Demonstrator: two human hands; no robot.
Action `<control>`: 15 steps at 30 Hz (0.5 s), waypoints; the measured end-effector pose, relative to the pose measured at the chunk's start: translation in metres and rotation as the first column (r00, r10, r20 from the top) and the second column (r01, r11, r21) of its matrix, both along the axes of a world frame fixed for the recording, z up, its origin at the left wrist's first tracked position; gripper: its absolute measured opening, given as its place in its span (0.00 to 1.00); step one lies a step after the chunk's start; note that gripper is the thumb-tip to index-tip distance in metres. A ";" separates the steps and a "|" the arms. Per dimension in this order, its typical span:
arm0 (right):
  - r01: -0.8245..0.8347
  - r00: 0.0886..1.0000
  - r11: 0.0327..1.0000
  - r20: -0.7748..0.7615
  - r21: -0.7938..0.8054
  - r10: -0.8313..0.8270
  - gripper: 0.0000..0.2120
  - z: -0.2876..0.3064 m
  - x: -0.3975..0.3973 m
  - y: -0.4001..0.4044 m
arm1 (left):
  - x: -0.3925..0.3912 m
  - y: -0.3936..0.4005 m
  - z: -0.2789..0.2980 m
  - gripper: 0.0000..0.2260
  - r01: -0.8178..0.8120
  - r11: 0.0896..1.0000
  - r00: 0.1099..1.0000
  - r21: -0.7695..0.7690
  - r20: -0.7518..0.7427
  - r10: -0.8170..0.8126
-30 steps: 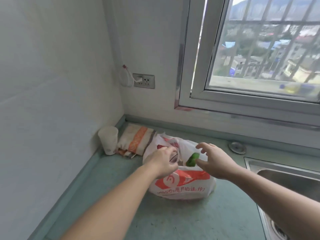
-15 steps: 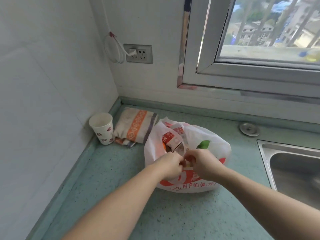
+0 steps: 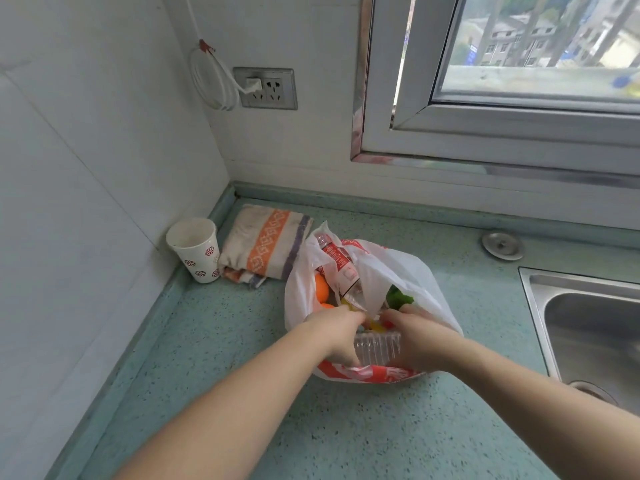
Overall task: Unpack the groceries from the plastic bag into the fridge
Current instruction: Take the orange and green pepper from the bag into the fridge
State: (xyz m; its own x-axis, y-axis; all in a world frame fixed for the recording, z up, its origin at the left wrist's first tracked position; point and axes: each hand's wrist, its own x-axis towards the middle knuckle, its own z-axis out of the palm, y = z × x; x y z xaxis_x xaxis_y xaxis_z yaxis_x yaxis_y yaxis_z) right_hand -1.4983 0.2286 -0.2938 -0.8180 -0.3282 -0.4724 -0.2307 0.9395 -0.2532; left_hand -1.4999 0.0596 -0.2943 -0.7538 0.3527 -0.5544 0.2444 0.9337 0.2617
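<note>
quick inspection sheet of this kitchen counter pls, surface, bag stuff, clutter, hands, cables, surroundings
surface: speckled teal countertop, bare in front of the bag.
job's things: white and red plastic grocery bag stands open on the counter; inside show an orange round fruit, a green vegetable, a red-labelled bottle and a clear ridged plastic container. No fridge in view.
clutter: white paper cup with red flowers in the corner; folded cloth with an orange stripe beside it.
hands: left hand and right hand grip the clear container at the bag's mouth.
cables: white coiled cord hangs on the wall, plugged into the grey wall socket.
surroundings: steel sink at right; window above.
</note>
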 end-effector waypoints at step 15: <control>0.075 0.942 0.986 -0.314 -0.150 -0.119 0.34 0.013 -0.028 0.016 | 0.003 0.016 0.000 0.26 0.073 0.985 0.979 -0.155 -0.180 -0.101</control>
